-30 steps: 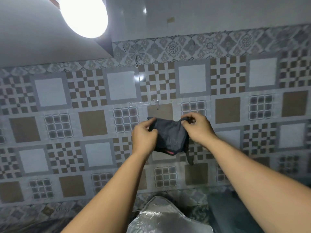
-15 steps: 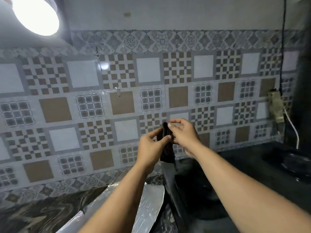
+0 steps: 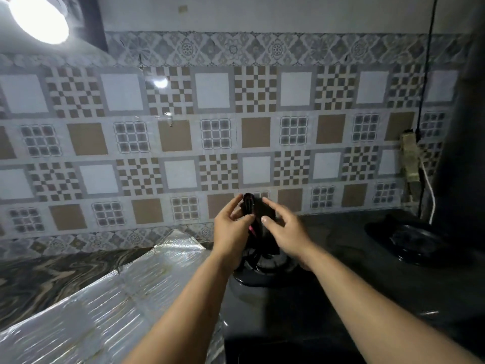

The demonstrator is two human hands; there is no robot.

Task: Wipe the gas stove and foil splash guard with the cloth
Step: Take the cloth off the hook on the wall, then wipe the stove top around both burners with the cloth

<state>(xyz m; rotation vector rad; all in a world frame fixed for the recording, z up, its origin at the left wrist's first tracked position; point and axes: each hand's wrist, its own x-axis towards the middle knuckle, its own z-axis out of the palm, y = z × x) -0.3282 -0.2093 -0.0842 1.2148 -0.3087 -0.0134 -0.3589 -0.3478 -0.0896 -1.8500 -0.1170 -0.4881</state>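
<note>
A dark cloth (image 3: pixel 258 210) with a small pink tag is bunched between both hands above the stove's left burner. My left hand (image 3: pixel 231 232) pinches its left edge with thumb and fingers. On the cloth's right side rests my right hand (image 3: pixel 287 233), fingers stretched along it. The black gas stove (image 3: pixel 328 292) fills the lower right, with a left burner (image 3: pixel 265 269) partly hidden under my hands and a right burner (image 3: pixel 409 243). The shiny foil splash guard (image 3: pixel 118 298) stands tilted to the left of the stove.
A patterned tile wall (image 3: pixel 210 132) rises behind the stove. A dark marbled counter (image 3: pixel 52 274) lies to the left of the foil. A power strip (image 3: pixel 410 156) with a white cable hangs on the wall at right. A bright lamp (image 3: pixel 36 17) glares at top left.
The view has tipped down, bringing the stove and foil guard into sight. My hands have lowered with the cloth and gathered it from spread wide into a bunch.
</note>
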